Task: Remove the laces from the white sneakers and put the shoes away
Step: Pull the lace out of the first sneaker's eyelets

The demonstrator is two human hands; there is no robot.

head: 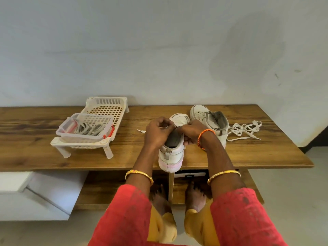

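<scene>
A white sneaker (173, 153) with a pinkish heel sits at the front edge of the wooden table (124, 157), heel toward me. My left hand (157, 133) and my right hand (190, 133) meet over its tongue, both pinching its lace at the eyelets. One lace end (141, 130) pokes out to the left of my left hand. A second white sneaker (210, 121) lies behind and to the right, without a lace. A loose white lace (245, 130) is piled on the table to its right.
A white plastic rack (106, 110) stands at the table's left, carrying a clear box (83, 129) with several grey laces. A lower wooden shelf (106, 190) runs beneath the table, near my bare feet. A white wall stands behind.
</scene>
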